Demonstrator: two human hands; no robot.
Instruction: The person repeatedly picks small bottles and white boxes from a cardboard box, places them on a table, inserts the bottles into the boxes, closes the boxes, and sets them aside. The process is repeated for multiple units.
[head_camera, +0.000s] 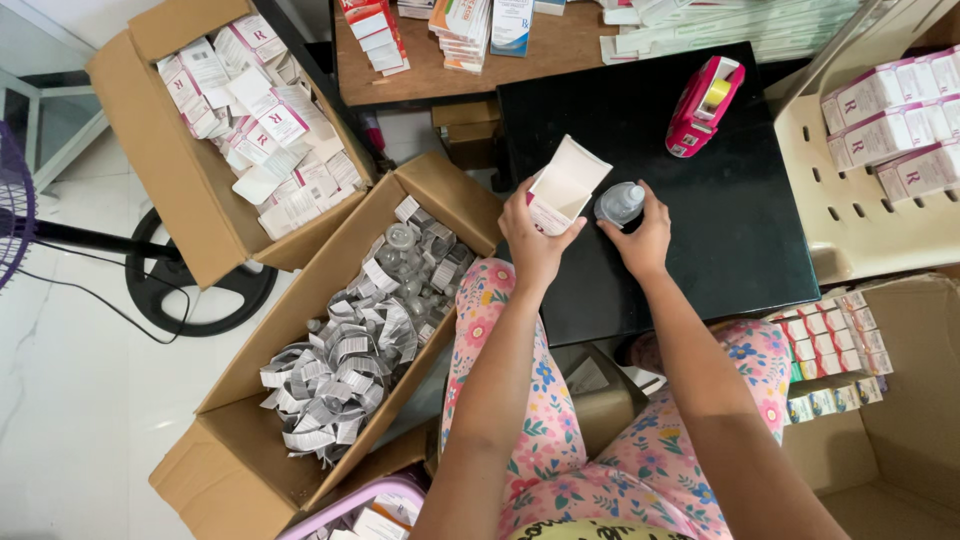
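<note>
My left hand (535, 238) holds a small white carton (566, 185) with its top flap open, above the near left part of a black table (740, 230). My right hand (642, 236) grips a small clear bottle (620, 203) right beside the carton's open mouth. Both forearms reach forward over my lap in flowered trousers.
A pink tape dispenser (703, 106) stands on the black table. At left a cardboard box (300, 400) holds bottles wrapped in leaflets, and another box (180, 170) holds flat white cartons. A beige crate (860, 210) with packed cartons is at right, more cartons (830, 365) below it.
</note>
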